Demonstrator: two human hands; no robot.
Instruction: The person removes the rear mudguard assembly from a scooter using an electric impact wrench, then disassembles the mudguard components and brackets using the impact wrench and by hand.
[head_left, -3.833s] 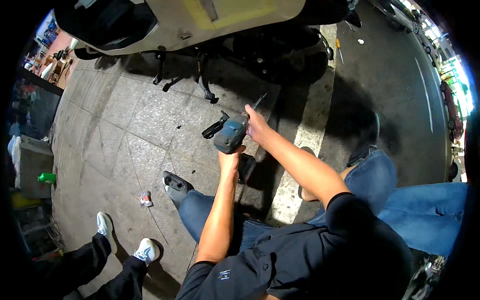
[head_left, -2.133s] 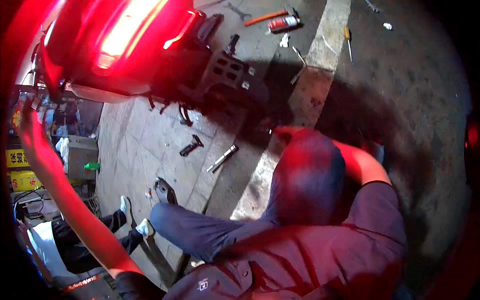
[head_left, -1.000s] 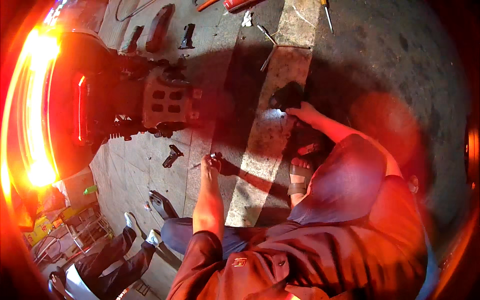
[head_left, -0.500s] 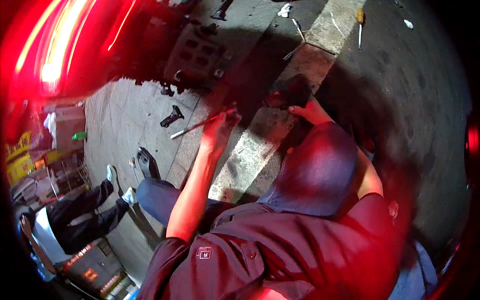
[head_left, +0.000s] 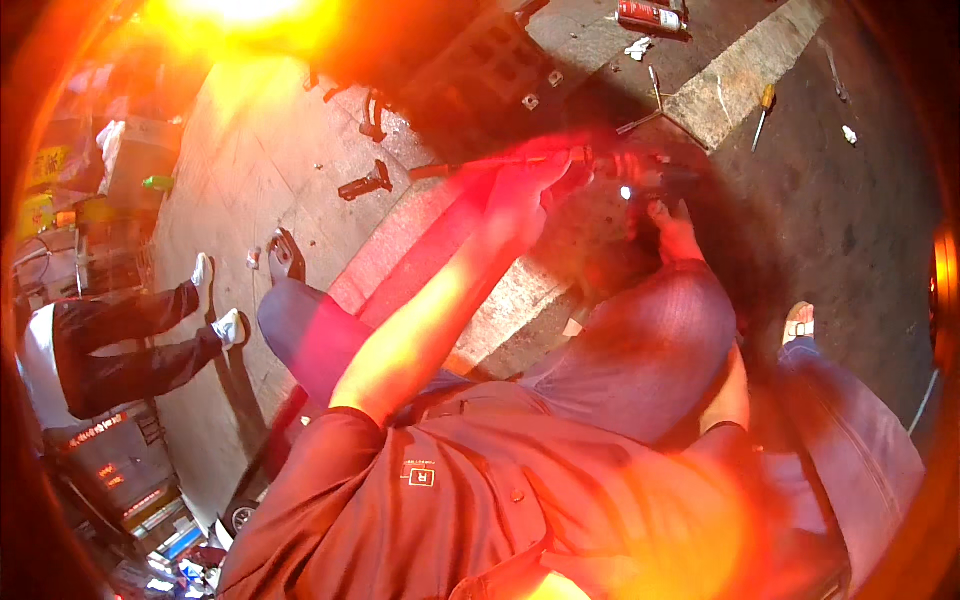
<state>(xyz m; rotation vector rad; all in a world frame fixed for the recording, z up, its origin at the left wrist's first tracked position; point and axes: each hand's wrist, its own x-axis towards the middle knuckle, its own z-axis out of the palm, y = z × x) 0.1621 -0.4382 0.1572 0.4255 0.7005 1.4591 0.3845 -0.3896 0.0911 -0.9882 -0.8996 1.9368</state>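
My left hand (head_left: pixel 530 195) is closed round a long thin rod-shaped tool (head_left: pixel 430 171), whose far end points left; glare and blur hide its exact kind. My right hand (head_left: pixel 676 232), thumb and a finger showing, is at the shadowed edge of a dark part (head_left: pixel 640 172) with a small bright spot on it. The rest of its fingers are lost in shadow, and what they grip cannot be made out. The left hand's fingertips come up close to this dark part; whether they touch is unclear. Black angled pieces (head_left: pixel 366 181) lie on the paving left of the tool.
A yellow-handled screwdriver (head_left: pixel 764 115), thin metal tools (head_left: pixel 656 92), a white crumpled tissue (head_left: pixel 638 48) and a red spray can (head_left: pixel 650 17) lie beyond my hands. A person (head_left: pixel 130 330) stands at left. Another person's leg (head_left: pixel 850 460) is close at right. A glaring lamp (head_left: pixel 230 15) shines above.
The light has gone from red to orange. My left hand has moved right with the rod-shaped tool, closer to my right hand. The view has shifted, bringing in another person's leg and the spray can.
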